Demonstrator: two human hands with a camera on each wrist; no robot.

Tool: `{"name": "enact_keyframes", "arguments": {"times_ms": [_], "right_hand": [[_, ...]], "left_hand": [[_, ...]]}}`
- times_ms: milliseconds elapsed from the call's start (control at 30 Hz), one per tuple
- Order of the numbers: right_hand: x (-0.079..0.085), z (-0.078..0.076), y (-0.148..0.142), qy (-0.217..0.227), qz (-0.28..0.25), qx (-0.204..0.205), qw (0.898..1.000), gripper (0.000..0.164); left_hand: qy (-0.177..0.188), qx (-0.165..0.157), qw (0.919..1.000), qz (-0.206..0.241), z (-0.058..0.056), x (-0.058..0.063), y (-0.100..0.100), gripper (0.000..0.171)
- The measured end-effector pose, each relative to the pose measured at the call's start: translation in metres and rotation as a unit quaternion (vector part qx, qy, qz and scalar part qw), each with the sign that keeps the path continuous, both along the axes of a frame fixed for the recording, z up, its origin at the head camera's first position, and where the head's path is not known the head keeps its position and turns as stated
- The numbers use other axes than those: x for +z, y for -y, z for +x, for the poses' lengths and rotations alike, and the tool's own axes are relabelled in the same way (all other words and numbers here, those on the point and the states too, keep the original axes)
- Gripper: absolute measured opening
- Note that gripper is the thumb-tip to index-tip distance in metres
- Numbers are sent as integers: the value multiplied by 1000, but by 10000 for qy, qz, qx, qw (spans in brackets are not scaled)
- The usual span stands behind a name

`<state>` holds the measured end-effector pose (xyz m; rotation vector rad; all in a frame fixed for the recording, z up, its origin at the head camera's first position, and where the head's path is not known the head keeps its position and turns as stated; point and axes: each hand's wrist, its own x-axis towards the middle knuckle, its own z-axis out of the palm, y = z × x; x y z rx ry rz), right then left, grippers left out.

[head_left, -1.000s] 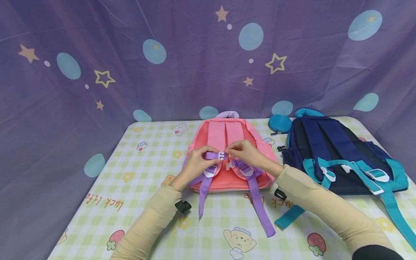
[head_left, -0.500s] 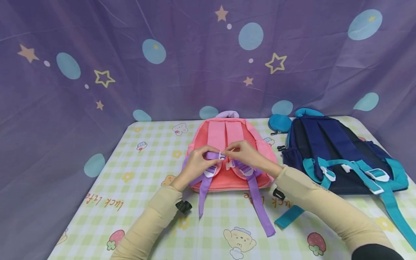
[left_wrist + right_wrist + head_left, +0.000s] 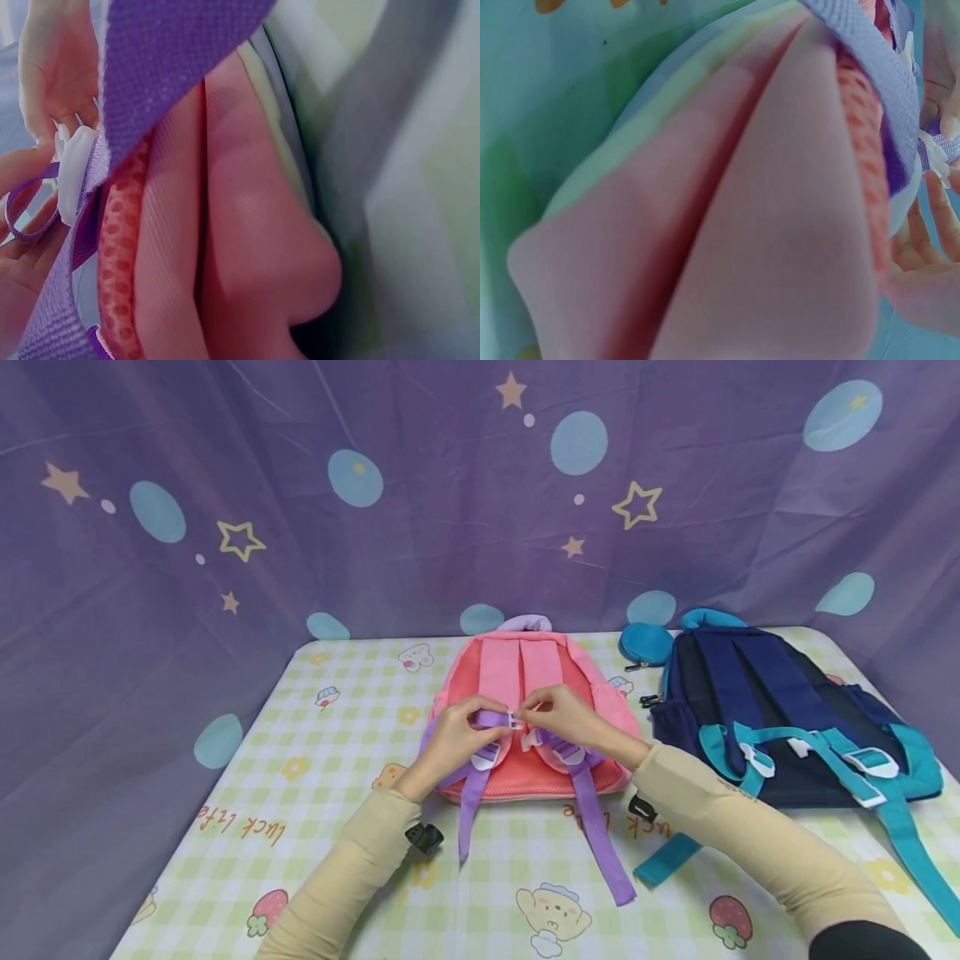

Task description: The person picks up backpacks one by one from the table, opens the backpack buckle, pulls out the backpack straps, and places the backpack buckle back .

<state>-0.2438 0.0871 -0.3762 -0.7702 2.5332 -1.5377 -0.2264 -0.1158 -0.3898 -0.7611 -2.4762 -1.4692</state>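
Note:
A pink backpack point(image 3: 517, 664) lies with its shoulder straps up. My left hand point(image 3: 450, 739) pinches a purple strap point(image 3: 491, 719) near a white plastic buckle point(image 3: 514, 721), held over the middle of the backpack. From the other side, the thumb and fingertips of my right hand point(image 3: 566, 714) pinch the right end of that buckle. In the right wrist view the buckle point(image 3: 934, 156) shows between both hands' fingertips, partly covered. Just below my right fingers, another white buckle piece point(image 3: 531, 740) hangs at the right-hand strap.
A navy backpack point(image 3: 757, 693) with teal straps lies to the right, a round teal pouch point(image 3: 647, 645) beside its top. Two purple strap tails point(image 3: 600, 835) trail toward the front over the checked tablecloth point(image 3: 360, 693). A purple curtain point(image 3: 450, 527) hangs behind.
The white buckle has turned between my fingers and shifted slightly right, showing a narrower side. Both hands keep almost the same place; the backpacks have not moved.

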Motion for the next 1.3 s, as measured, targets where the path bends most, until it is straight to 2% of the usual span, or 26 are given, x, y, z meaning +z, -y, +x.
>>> {"name": "enact_keyframes", "arguments": {"times_ms": [200, 533, 1067, 1300], "right_hand": [[0, 0, -1, 83, 1, 32, 10000, 15], [-2, 1, -1, 106, 108, -19, 9999, 15], [-4, 0, -1, -103, 128, -34, 9999, 12], [-4, 1, 0, -155, 122, -6, 9998, 12]], "left_hand": [[-17, -77, 9999, 86, 1, -1, 0, 24], [-282, 58, 9995, -103, 3, 1, 2, 18], [44, 378, 9981, -476, 7, 5, 0, 11], [145, 421, 9974, -573, 8, 6, -2, 12]]}}
